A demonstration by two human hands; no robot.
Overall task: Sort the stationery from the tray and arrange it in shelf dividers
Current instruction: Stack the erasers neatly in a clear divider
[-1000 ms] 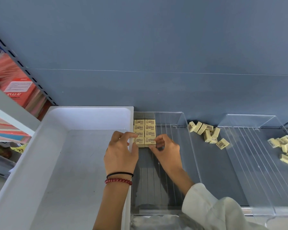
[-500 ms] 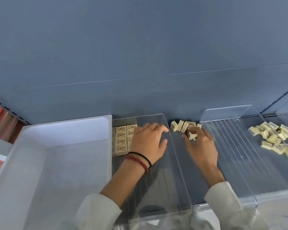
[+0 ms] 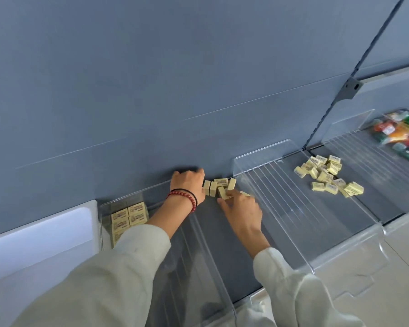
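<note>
A white tray stands at the shelf's left end. Neat erasers fill the clear divider's back left corner. The left hand, fingers curled, touches loose erasers by the shelf's back edge. The right hand's bent fingertips rest on them. I cannot tell whether either hand grips.

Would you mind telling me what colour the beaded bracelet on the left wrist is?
The beaded bracelet is dark red, seen in the head view.

L hand, R hand at loose erasers
</note>
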